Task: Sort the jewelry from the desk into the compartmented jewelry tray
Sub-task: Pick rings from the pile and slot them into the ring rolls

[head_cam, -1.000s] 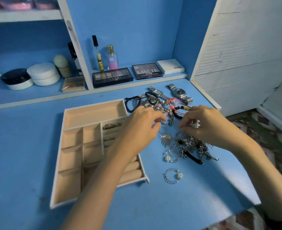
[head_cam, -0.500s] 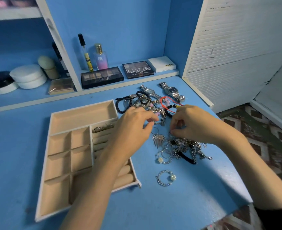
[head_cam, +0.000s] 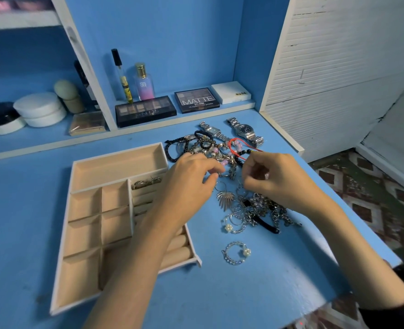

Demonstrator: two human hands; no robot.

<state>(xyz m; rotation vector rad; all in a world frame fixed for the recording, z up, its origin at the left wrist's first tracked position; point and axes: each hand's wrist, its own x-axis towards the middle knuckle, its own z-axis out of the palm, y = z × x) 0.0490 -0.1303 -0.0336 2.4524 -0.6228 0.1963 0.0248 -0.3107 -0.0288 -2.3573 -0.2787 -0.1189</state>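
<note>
Now both hands work over the jewelry heap (head_cam: 255, 210), which lies on the blue table (head_cam: 220, 300) just right of the jewelry tray (head_cam: 76, 224). The left hand (head_cam: 191, 184) reaches across the tray's right side with its fingers curled and thumb close to forefinger at the far part of the heap; whether it grips a piece cannot be told. The right hand (head_cam: 275, 179) faces it, fingers curled tight, thumb and forefinger meeting in a narrow pinch above the silver chains; what it holds, if anything, is too small to tell. A silver ring (head_cam: 146, 183) sits in the farthest slot of the tray's ring rolls. A leaf-shaped pendant (head_cam: 225, 197) lies on the table between the two hands. A chain bracelet (head_cam: 235, 254) with a pale flower bead lies apart on the near side. At the far end of the heap rest a square-faced watch (head_cam: 212, 131) and a round-faced watch (head_cam: 245, 129), near the shelf holding makeup palettes (head_cam: 145, 110).
</note>
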